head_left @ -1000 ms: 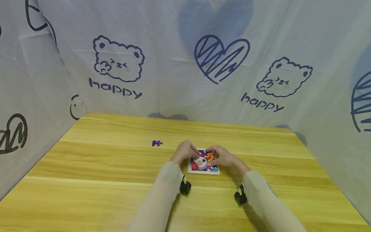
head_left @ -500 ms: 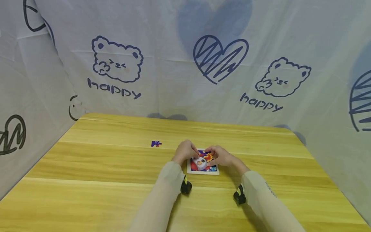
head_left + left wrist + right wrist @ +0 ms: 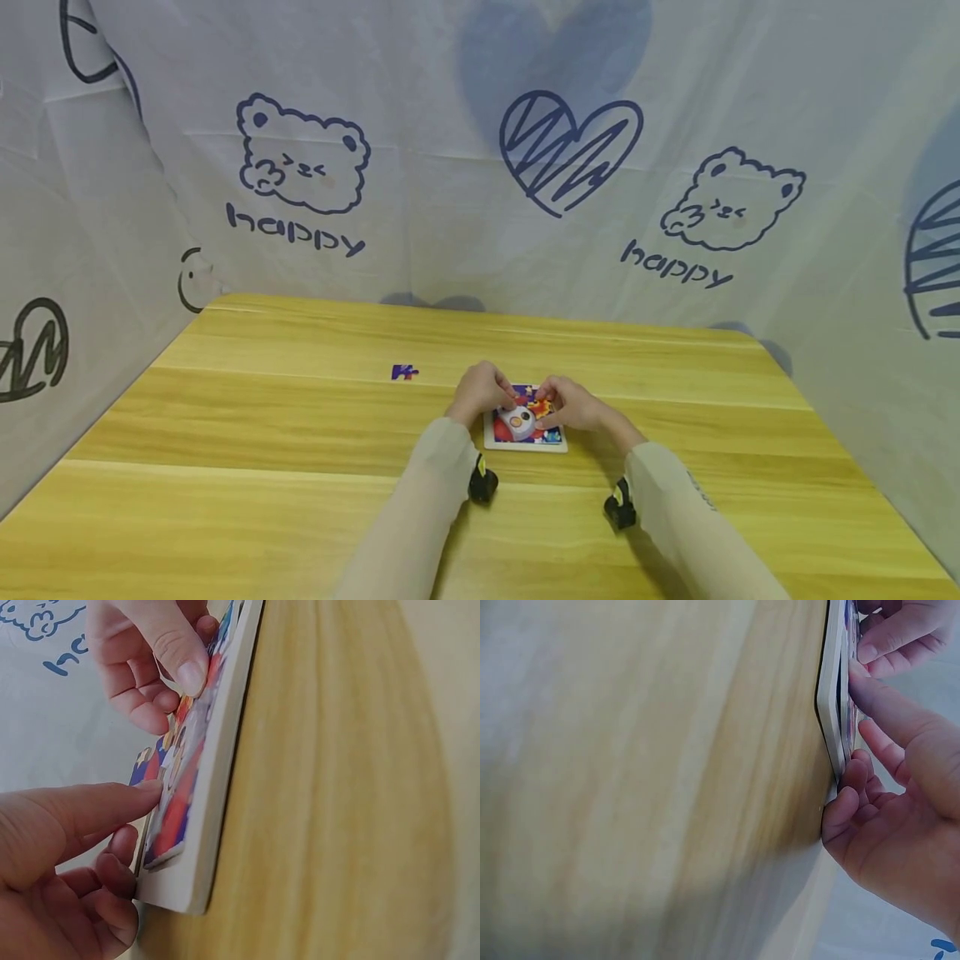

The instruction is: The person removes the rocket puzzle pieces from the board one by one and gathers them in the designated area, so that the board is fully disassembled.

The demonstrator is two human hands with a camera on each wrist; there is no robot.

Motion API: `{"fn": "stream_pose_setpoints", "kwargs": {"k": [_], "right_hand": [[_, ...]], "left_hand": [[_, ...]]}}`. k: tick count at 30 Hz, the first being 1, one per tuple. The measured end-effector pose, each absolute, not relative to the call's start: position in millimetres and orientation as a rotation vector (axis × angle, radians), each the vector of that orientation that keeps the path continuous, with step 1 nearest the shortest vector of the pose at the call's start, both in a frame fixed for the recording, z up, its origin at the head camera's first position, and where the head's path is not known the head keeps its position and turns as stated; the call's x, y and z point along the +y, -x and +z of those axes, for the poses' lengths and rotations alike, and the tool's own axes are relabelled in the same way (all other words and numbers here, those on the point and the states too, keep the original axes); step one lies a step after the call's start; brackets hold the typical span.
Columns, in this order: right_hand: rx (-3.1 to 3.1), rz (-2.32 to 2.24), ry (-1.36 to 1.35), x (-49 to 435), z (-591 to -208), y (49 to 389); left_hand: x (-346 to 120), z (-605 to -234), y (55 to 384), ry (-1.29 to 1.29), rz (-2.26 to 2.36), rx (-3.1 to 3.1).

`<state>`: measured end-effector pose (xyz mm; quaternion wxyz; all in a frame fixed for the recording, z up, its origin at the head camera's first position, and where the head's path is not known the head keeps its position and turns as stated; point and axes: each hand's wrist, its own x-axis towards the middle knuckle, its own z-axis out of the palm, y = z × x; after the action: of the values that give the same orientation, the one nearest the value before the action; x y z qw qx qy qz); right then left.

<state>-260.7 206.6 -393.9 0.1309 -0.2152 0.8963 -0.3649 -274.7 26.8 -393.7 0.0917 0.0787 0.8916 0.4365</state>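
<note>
Item, one jigsaw puzzle (image 3: 517,429), printed with a round-faced, beaked figure on purple, red and orange; seated in a pale frame (image 3: 527,448), near the middle of the wood-grained surface (image 3: 247,483), at one o'clock from the sleeves; a narrow dark gap shown between puzzle and frame in the right wrist view, so an edge is judged to be sitting proud.

Item, one left hand (image 3: 477,392), at ten o'clock on the puzzle; grasping it, thumb laid on the printed face, fingers curled by the frame's edge.

Item, one right hand (image 3: 577,407), at three o'clock; grasping the puzzle's corner area, fingertips set towards one o'clock and thumb at three; whether a single piece is pinched cannot be told.

Item, one loose piece (image 3: 403,372), purple, lying flat on the surface at ten o'clock from the frame, well apart; untouched by either hand.

Step in hand, by judgement: pieces being aligned and seated within the frame; for the next move, even downward pressure along the raised edge seems called for, neighbouring pieces being steadied; the loose piece judged best left until that edge is level.
</note>
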Motion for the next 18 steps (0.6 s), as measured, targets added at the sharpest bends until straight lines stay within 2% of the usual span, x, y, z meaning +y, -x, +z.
{"fn": "stream_pose_setpoints", "kwargs": {"k": [18], "right_hand": [[2.567,-1.054,0.709,209.2,-394.8,262.3]], "left_hand": [[27.1,-396.8,276.8,-0.258,1.394,2.622]]}}
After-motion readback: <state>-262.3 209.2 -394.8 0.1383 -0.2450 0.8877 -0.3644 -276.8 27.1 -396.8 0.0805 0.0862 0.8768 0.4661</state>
